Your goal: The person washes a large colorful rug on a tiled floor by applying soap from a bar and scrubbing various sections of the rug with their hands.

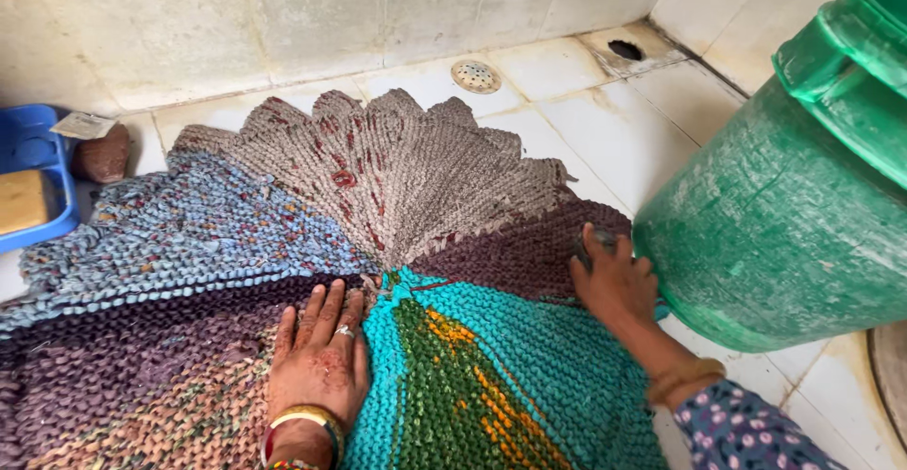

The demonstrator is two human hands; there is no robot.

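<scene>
A left hand (319,357), bangled at the wrist, lies flat and open on a round woven rag mat (312,243), seemingly pinning it to the tiled floor (605,120). The right hand (612,276) curls around a small dark object, too hidden to identify, at the mat's edge beside a green barrel (775,234). The mat fans out in grey, blue, purple and teal wedges, its rim scalloped.

One round knitted mat (283,243), one green barrel (775,234), one blue tray (38,149), two floor drains (475,75), two hands (316,361).
</scene>
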